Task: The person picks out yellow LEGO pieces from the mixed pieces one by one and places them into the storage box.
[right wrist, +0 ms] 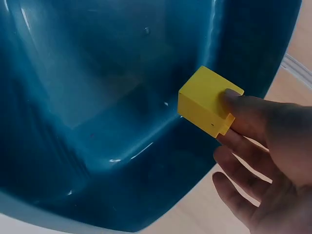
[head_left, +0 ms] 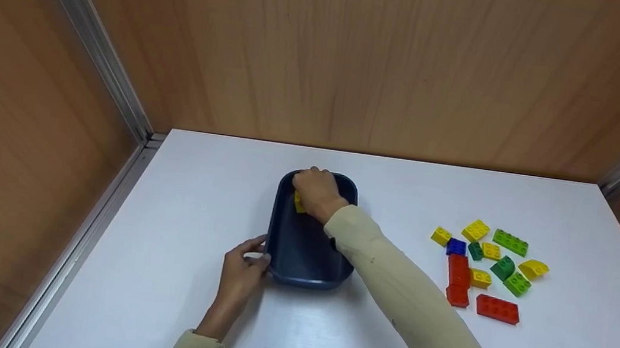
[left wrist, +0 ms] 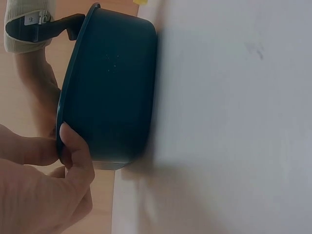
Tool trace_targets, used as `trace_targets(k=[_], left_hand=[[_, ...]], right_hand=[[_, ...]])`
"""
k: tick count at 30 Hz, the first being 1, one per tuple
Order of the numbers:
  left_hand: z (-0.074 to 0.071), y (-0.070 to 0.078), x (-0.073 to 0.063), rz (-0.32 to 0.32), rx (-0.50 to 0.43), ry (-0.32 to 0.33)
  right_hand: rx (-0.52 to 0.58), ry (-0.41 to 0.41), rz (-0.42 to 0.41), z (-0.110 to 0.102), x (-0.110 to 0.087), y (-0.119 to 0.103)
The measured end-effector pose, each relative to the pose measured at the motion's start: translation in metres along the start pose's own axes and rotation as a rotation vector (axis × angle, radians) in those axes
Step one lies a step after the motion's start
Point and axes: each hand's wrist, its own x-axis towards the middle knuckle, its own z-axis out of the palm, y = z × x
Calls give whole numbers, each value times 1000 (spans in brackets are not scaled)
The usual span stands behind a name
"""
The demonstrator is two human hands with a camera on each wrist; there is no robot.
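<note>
A dark blue tub (head_left: 309, 252) with rounded corners stands on the white table. At its near left corner my left hand (head_left: 242, 273) pinches the rim; in the left wrist view, thumb and fingers (left wrist: 78, 151) close on the tub's edge (left wrist: 109, 83). My right hand (head_left: 318, 192) reaches over the far end of the tub. Between its thumb and fingertips is a yellow toy brick (right wrist: 207, 100), seen in the right wrist view against the tub's inner wall (right wrist: 146, 165). The head view shows only part of that brick, below the hand.
Right of the tub lie several loose toy bricks: red (head_left: 497, 309), blue (head_left: 456, 247), light green (head_left: 510, 242), dark green (head_left: 503, 268) and yellow (head_left: 476, 230). Wooden panels (head_left: 337, 58) rise behind and beside the white table (head_left: 212, 185).
</note>
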Motion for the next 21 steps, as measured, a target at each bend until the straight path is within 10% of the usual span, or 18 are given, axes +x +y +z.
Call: trace_targets(k=[21], left_hand=[[-5, 0, -5, 11, -20, -7]], right_hand=[[46, -64, 49, 4, -3, -1]])
